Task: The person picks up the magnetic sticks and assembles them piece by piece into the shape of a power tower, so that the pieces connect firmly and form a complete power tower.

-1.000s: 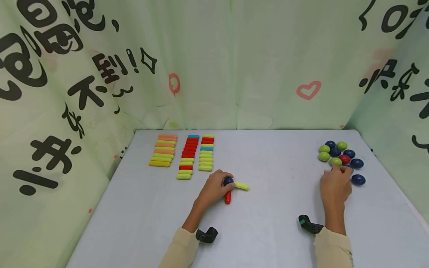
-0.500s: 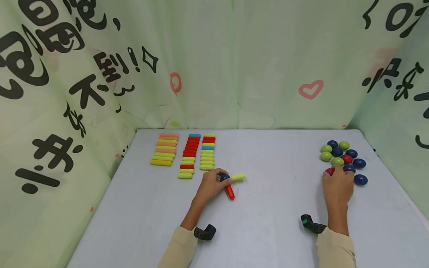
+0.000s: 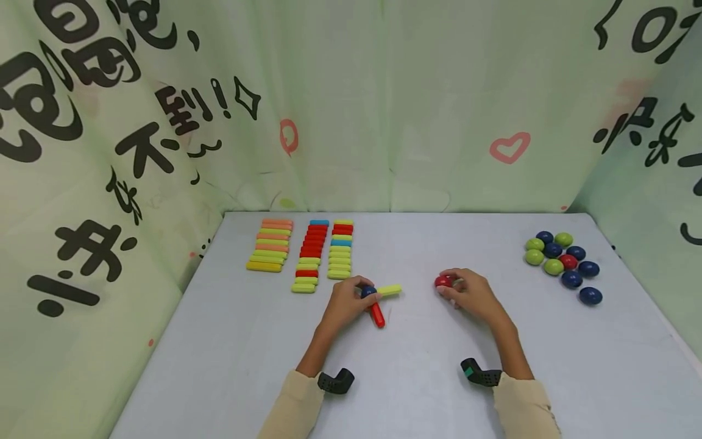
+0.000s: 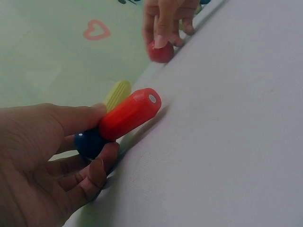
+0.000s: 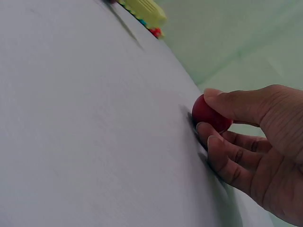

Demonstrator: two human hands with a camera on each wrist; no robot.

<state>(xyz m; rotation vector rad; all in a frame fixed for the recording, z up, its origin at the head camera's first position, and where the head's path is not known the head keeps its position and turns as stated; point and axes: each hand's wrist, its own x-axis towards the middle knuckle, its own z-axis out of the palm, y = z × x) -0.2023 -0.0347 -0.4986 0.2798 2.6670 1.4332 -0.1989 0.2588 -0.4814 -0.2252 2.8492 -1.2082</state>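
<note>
Near the middle of the table my left hand [image 3: 347, 303] pinches a dark blue ball [image 4: 88, 144] between thumb and fingers. A red rod [image 4: 131, 113] and a yellow-green rod [image 3: 390, 290] stick out from that ball at an angle to each other. To the right, my right hand [image 3: 473, 295] holds a red ball [image 5: 210, 115] with the thumb on one side and fingertips on the other. A gap separates the red ball from the two rods. Part of the blue ball is hidden by the left fingers.
Three columns of coloured rods [image 3: 312, 252] lie at the back left of the white table [image 3: 428, 378]. Blue, green and red balls [image 3: 571, 279] form a loose cluster at the back right. A printed curtain [image 3: 439, 110] stands behind the table.
My right hand has left the ball cluster and moved left, carrying a red ball. My left hand first turned the blue ball with its rods slightly, then stayed nearly still.
</note>
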